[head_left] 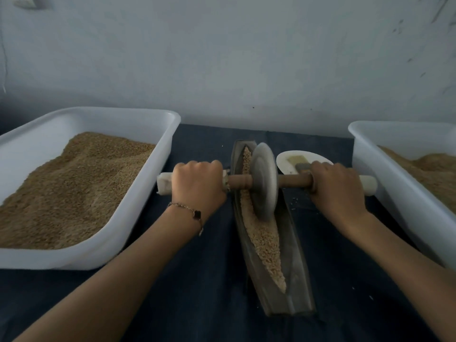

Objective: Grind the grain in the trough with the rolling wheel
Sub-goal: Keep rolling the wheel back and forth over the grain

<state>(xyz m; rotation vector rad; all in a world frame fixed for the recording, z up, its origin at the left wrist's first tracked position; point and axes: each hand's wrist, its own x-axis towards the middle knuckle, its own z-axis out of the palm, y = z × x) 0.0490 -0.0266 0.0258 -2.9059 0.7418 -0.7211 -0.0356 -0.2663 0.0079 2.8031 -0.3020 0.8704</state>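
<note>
Head view: both our hands on the axle, wheel in the far half of the trough

Head camera looks down on a table covered in dark blue cloth point(204, 280). We see the trough point(293, 280), long and narrow, lying near the middle of the table with its long axis running from the near edge toward the far edge, the far end leaning slightly to our left. Grain point(265, 243) fills its groove in a pale, tapering strip. The rolling wheel point(263, 183) stands upright on edge in the far half of the trough, its rim down in the grain. Its wooden axle point(293, 180) runs crosswise to the trough, left to right, roughly parallel to the table's far edge.

Our left hand point(198, 185) is wrapped round the axle's left end, knuckles up, with a bracelet point(190, 213) on the wrist. Our right hand point(335, 186) is wrapped round the right end in the same way. Both forearms reach in from the near edge, well apart, one either side of the trough.

A white tub point(158, 154) of brown grain sits toward the table's left edge, and a second white tub point(394, 193) toward the right edge is cut off by the frame. Beyond the right hand lies a white plate point(288, 161) with a brush point(299, 161) on it, partly hidden by the hand. Our fingers are out of sight beneath the axle, and the wheel hides the grain right under it.
</note>
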